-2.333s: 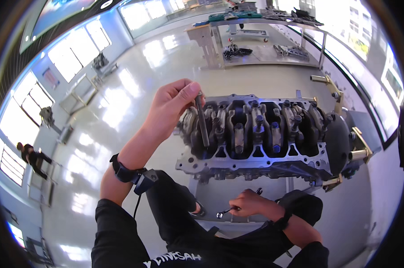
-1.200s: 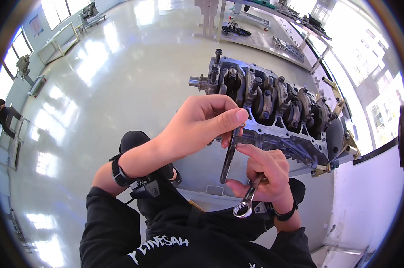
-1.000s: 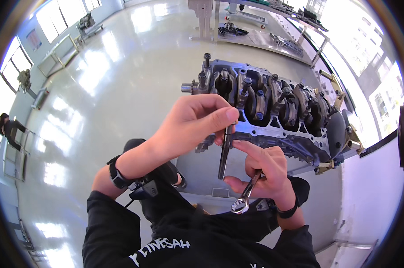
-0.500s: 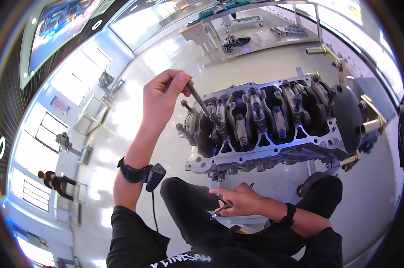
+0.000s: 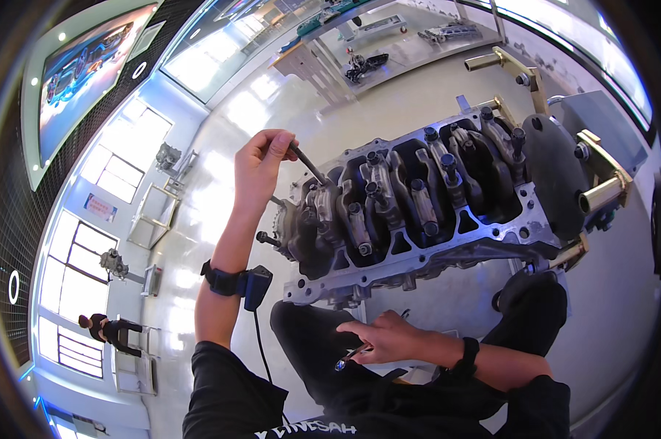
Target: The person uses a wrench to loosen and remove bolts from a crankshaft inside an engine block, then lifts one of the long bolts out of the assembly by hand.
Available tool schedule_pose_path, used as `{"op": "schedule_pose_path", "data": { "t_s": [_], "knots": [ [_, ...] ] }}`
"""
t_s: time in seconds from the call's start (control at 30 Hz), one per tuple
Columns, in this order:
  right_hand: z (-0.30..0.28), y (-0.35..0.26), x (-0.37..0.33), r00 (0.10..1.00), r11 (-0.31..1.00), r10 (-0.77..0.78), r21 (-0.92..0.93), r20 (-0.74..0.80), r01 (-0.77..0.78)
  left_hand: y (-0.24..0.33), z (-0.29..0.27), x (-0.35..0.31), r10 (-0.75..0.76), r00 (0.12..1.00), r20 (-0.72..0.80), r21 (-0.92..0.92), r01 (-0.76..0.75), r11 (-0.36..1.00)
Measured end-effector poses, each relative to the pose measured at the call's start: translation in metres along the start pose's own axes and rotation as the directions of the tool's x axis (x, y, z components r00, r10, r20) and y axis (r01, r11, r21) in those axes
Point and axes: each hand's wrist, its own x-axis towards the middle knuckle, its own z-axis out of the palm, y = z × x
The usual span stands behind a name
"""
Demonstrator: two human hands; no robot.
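Observation:
My left hand (image 5: 261,167) is raised over the far left end of an upturned engine block (image 5: 418,257). Its thumb and fingers pinch the top of a slim dark metal rod (image 5: 308,162), which slants down to the bearing cap at that end. Whether the rod's lower tip sits in a hole there, I cannot tell. Bearing caps, several dark bolts (image 5: 448,167) and the crankshaft show along the block. My right hand (image 5: 387,338) rests low over my lap, fingers closed around what looks like a ratchet wrench (image 5: 343,362), its shiny head sticking out below.
Brass-coloured stand arms (image 5: 597,196) and a dark round plate (image 5: 561,164) carry the block's right end. A metal bench (image 5: 418,62) with parts stands behind. A cable (image 5: 263,351) hangs from my left wrist strap. Far left, a person (image 5: 111,333) is near a wall stand.
The view has shifted, so the block appears lower and farther left. My left hand still pinches the rod at the same end. My right hand keeps the wrench over my lap.

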Motion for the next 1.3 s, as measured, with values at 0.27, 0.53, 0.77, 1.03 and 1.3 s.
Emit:
{"op": "schedule_pose_path", "data": {
  "t_s": [0.27, 0.53, 0.77, 1.03, 1.3],
  "knots": [
    [0.001, 0.005, 0.003, 1.0, 1.0, -0.006, -0.012, -0.008, 0.006, -0.011, -0.005, -0.007, 0.003, 1.0, 0.0, 0.004, -0.003, 1.0],
    [0.001, 0.007, 0.004, 1.0, 1.0, -0.009, 0.004, 0.017, 0.009, -0.008, -0.001, -0.022, -0.043, 0.959, 0.28, 0.344, -0.059, 0.937],
    [-0.007, -0.009, -0.001, 0.996, 0.996, 0.043, 0.07, 0.084, -0.049, -0.017, -0.003, -0.02, -0.05, 0.971, 0.235, 0.224, -0.005, 0.975],
    [-0.14, -0.144, 0.018, 0.982, 0.708, 0.18, 0.685, 0.063, -0.174, -0.012, -0.005, -0.022, -0.017, 0.945, 0.328, 0.367, -0.11, 0.924],
    [-0.22, -0.16, 0.105, 0.914, 0.923, 0.353, 0.232, -0.197, -0.307, -0.017, -0.009, -0.022, -0.088, 0.959, 0.268, 0.314, -0.001, 0.949]
  ]
}}
